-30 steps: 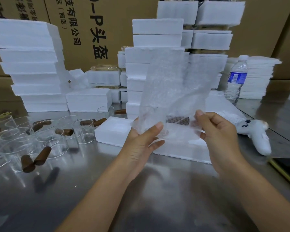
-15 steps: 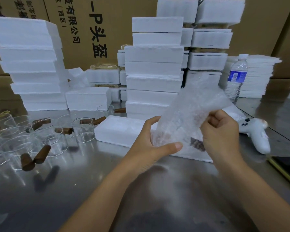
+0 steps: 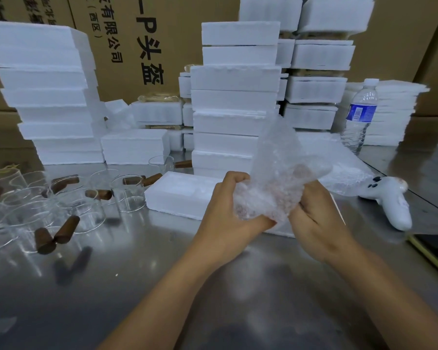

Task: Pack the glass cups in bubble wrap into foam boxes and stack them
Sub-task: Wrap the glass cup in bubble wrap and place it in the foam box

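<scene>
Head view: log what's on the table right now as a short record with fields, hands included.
left hand: grips the bubble wrap at its lower left
right hand: grips the wrap's lower right
bubble wrap: bunched, held above the table; contents unclear
open foam box: on the table behind the hands, no lid on it
glass cups: unwrapped, brown handles, grouped left of that box
foam box stacks: behind, several high
water bottle: upright, far right

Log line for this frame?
left hand: grips bubble wrap | right hand: same | foam box: open, behind hands | glass cups: loose, left
</scene>
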